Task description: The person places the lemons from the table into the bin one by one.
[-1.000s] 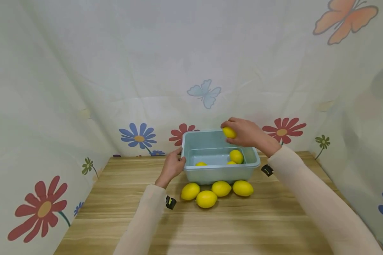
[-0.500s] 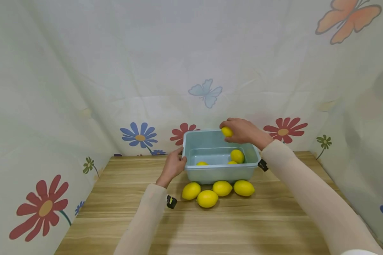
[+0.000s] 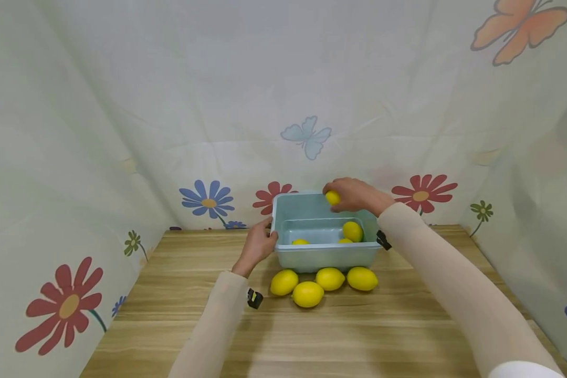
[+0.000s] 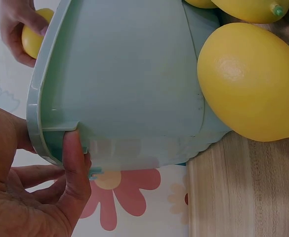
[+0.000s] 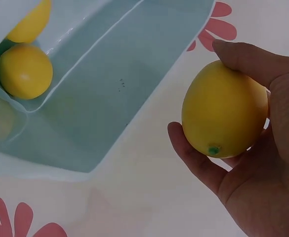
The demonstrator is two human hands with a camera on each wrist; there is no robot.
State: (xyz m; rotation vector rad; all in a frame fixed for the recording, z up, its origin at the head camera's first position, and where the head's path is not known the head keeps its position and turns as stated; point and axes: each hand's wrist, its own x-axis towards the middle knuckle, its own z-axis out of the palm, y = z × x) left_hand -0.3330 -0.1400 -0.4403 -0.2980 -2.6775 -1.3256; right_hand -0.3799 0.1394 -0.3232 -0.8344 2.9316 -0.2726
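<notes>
Largest first: wood-grained table [image 3: 354,336], with a floral-printed white curtain [image 3: 217,105] behind. Standing on the table is the landmark, a pale blue-green rectangular plastic bin [image 3: 328,258]. Judged light and fairly stiff, likely to slide if nudged; best hold is the turned-out rim.

Lemons, all yellow ovals with a smooth skin: four loose lemons [image 3: 308,294] lie along the near side of the bin; three binned lemons [image 3: 353,231] show inside it, two toward its right end, one toward its left (the front wall hides part of this last one). The held lemon [image 5: 224,111] is at the bin's rear rim, right of its middle; cannot tell whether over the opening or just behind. Expect low weight, firm body, a slightly slippery curve, little fragility. Take hold across the widest girth.

Pose: right arm in a cream sleeve [image 3: 434,268] reaches across the bin's right end, wrist above the rim. Right hand [image 3: 356,195] has its digits curled on opposite sides of the held lemon, green-tipped end exposed. Left hand [image 3: 256,244] pinches the rim at the bin's left end, near the front corner.
</notes>
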